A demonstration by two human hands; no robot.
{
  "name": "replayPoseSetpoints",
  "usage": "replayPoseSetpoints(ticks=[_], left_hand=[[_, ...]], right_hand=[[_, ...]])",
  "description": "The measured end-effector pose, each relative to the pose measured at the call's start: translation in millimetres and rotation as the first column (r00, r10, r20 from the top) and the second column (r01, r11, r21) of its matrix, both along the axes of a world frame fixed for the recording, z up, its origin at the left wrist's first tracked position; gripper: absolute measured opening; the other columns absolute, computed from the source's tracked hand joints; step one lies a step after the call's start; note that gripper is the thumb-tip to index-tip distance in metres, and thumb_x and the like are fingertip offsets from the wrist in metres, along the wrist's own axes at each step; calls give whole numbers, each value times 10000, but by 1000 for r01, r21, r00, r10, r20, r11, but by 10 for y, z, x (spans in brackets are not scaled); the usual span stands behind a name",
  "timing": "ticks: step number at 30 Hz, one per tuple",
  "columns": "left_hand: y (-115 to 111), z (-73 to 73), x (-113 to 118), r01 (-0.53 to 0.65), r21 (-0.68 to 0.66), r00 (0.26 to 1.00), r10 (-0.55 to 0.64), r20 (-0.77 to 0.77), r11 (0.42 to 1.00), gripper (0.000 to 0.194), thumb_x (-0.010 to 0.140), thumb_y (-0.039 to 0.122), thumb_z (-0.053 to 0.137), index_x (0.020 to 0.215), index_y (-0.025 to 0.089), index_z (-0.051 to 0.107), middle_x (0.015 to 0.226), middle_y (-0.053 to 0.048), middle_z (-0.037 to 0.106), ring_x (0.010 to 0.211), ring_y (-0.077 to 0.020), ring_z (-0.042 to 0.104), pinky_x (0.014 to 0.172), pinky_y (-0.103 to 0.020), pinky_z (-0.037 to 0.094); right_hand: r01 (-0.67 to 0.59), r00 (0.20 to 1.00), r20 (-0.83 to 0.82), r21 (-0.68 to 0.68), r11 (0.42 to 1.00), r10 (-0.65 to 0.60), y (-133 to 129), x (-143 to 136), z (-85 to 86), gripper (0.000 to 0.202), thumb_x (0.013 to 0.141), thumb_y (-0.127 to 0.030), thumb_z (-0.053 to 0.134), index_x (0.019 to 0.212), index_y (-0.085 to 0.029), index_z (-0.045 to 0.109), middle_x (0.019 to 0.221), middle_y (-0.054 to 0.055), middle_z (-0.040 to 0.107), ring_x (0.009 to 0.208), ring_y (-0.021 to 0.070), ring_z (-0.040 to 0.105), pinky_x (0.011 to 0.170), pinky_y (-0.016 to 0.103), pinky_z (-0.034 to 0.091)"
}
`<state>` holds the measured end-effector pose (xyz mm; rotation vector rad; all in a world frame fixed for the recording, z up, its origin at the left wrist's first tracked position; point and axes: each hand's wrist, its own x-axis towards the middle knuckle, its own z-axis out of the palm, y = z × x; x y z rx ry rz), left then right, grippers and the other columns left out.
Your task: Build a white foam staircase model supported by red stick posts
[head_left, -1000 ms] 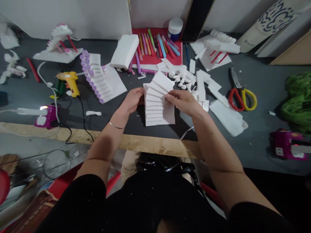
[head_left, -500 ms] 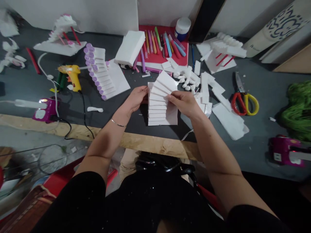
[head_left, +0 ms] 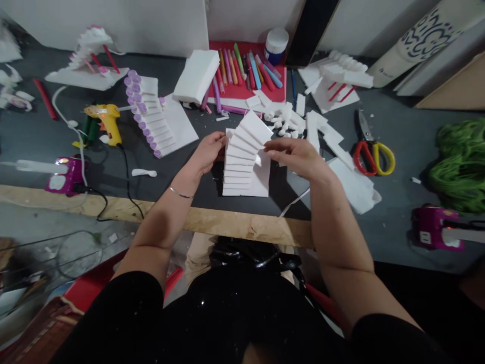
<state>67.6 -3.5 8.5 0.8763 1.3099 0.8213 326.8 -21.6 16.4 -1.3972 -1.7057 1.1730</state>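
Observation:
A white foam staircase (head_left: 241, 161) of fanned, stacked steps stands on a white base in front of me. My left hand (head_left: 212, 149) is closed on the model's upper left edge, its fingertips partly hidden. At the right side, my right hand (head_left: 293, 155) has its fingers against the edge of the upper steps, thumb a little apart from them; whether it pinches the edge is hard to tell. Left of the model lies another white staircase (head_left: 157, 119) with purple rolled pieces along one side.
A yellow glue gun (head_left: 108, 124) with a black cord lies left, scissors (head_left: 369, 146) right. Small white pieces (head_left: 286, 120) lie behind my right hand. Further back are coloured pens (head_left: 246, 68) on red sheet, a foam block (head_left: 197, 76) and a jar (head_left: 276, 45).
My right hand has shifted slightly right relative to the model, and its fingers have loosened and straightened. My left hand keeps its place at the left edge. The whole view has shifted a little.

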Motion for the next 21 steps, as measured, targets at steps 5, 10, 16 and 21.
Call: replayPoseSetpoints(ticks=[5,10,16,21], left_hand=[[15,-27,-8,28,36,999,-27,-19,999,175,1068,167,503,945,179,628,727,21,634,584,-93,589,579,-188,498],[18,-20,-14,46,26,998,-45,-37,999,179,1069,181,494,971,183,644,788,-7,712,659,-118,673,605,-200,535],[21,-33,0,10,-1,1000,-10,14,1000,131,1059,158,530,1013,176,651,781,4,714,642,-112,669,612,-208,542],[21,-15,9,21,3,1000,-21,-9,1000,178,1072,137,499,1032,162,670,771,1,717,603,-97,648,576,-187,514]], right_hand=[[87,990,82,254,963,-111,296,22,309,434,965,-618,679,1196,-265,784,1109,80,785,1044,237,704,889,385,549],[-127,972,225,271,954,66,583,-402,603,353,921,-541,779,1112,-246,799,1153,98,763,1116,278,677,900,411,556],[-187,962,239,224,956,132,724,-640,614,271,884,-526,831,858,-269,751,945,80,767,976,274,672,875,440,554],[-110,975,213,233,966,60,778,-671,555,265,967,-477,737,818,-264,684,857,61,762,881,241,681,820,405,541]])
